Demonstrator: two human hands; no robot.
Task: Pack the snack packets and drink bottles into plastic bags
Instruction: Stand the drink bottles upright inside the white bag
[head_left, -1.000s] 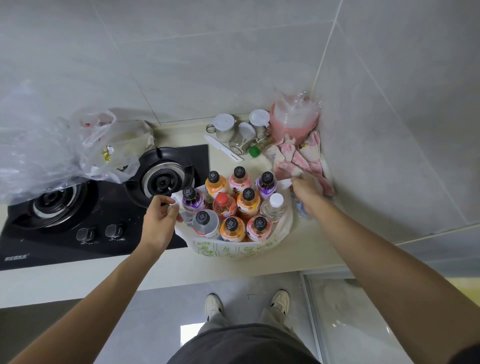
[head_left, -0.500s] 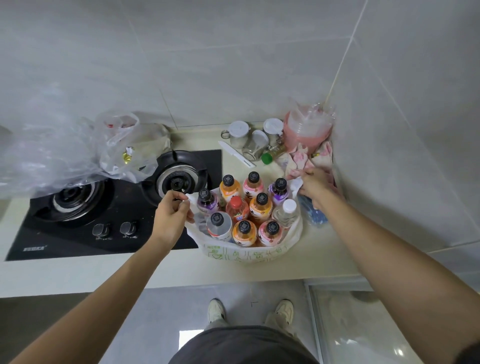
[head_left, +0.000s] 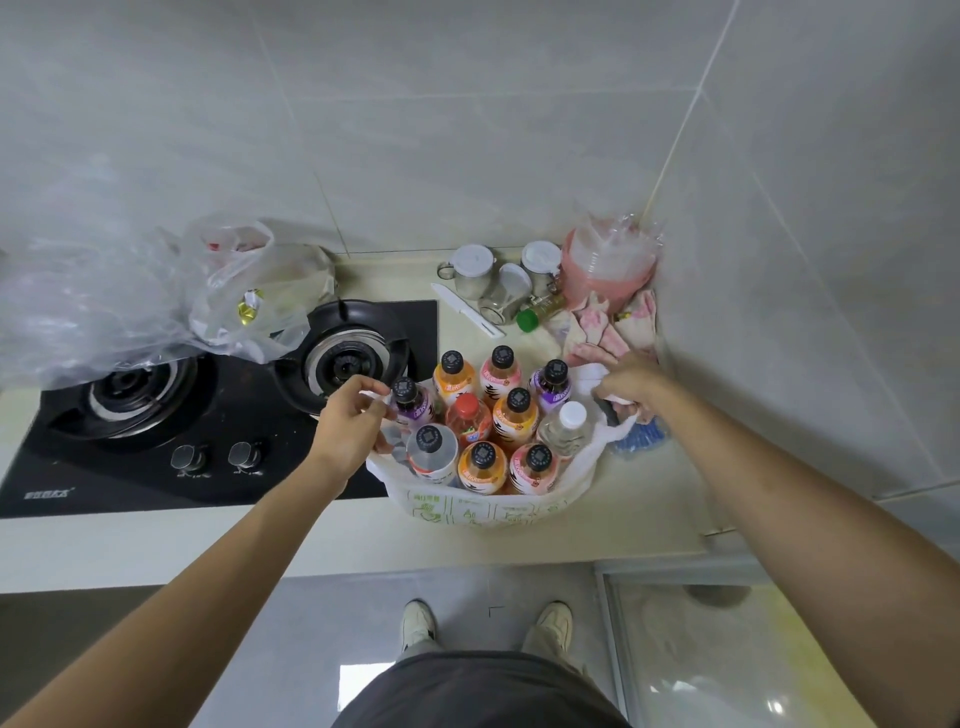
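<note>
A white plastic bag (head_left: 488, 506) printed with green sits on the pale desk (head_left: 649, 499), its mouth wide, holding ten upright drink bottles (head_left: 517, 410) packed close between the two hands; most have black caps, one a red cap (head_left: 466, 402) and one a white cap (head_left: 573, 414); the left hand (head_left: 348, 428) has its fingers curled, pinching the bag's left handle beside a purple-labelled bottle (head_left: 410, 402); the right hand (head_left: 631, 387) pinches the bag's right handle, fingers curled round the white plastic; just beyond the right hand lie pink cloths (head_left: 618, 332), and past them a pink stack of bowls in clear wrap (head_left: 610, 265) stands in the corner of the tiled wall; under the right wrist a blue item (head_left: 641, 439) shows, too hidden to name; beyond the bottles are lidded glass jars (head_left: 472, 270), a white knife (head_left: 465, 309) and a small green-capped bottle (head_left: 537, 312); left of the left hand is a black gas hob (head_left: 218, 431), with crumpled clear bags (head_left: 156, 301) resting on its far burner side.
</note>
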